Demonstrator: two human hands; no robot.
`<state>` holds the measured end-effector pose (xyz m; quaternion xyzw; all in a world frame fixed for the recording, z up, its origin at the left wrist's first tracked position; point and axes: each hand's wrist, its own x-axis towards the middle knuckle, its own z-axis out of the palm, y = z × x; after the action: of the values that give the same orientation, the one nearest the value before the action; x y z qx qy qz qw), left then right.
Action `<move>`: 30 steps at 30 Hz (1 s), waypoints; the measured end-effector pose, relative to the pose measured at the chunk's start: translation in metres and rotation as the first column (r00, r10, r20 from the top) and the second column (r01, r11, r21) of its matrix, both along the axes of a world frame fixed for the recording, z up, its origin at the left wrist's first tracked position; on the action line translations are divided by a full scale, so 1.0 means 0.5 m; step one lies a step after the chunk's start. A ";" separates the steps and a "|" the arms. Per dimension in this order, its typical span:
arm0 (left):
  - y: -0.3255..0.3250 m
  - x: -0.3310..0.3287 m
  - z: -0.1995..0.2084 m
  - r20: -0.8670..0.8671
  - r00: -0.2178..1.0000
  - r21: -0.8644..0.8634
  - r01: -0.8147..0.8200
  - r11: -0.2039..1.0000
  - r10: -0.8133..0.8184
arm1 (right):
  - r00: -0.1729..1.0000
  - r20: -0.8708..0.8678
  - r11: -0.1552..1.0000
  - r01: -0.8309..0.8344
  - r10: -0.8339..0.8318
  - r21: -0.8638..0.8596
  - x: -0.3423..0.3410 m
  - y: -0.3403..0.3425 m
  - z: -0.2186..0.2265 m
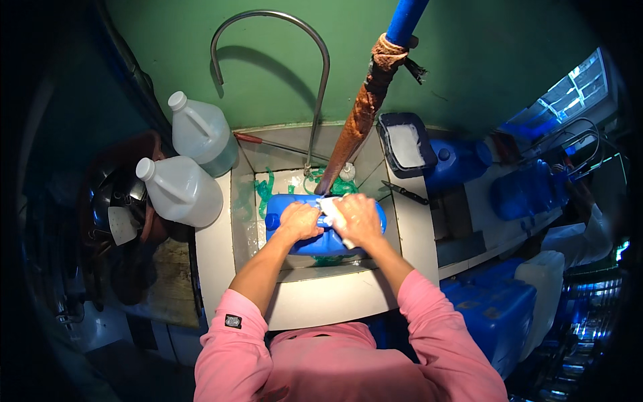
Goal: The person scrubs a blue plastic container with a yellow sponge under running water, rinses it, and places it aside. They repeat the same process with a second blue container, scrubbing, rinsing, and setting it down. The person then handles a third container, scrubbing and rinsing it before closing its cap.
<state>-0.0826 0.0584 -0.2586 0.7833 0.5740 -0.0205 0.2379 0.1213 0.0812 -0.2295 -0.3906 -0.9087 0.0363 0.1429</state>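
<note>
My left hand point(300, 220) gripped the blue jug point(313, 244), my right hand point(359, 216) pinched a white wad point(328, 209); scrubbing seemed begun, rinsing left.

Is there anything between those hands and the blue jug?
Yes: a white cloth or sponge sits between the right hand and the blue jug. Nothing visible separates the left hand from the jug.

No legible text, number or sign was found; the only marking noted is a small dark patch point(232, 321) with a pale emblem, unreadable, on the left pink sleeve point(236, 358).
</note>
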 end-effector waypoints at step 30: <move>-0.248 0.131 -0.106 0.305 0.951 0.491 -0.201 0.848 0.048 | 0.881 -0.429 0.980 0.180 -0.197 -0.081 0.017 -0.038 -0.067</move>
<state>-0.0170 -0.0656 -0.3116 0.7737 0.5686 0.2613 0.0993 0.1296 0.0623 -0.2632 -0.4616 -0.8106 0.1261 0.3375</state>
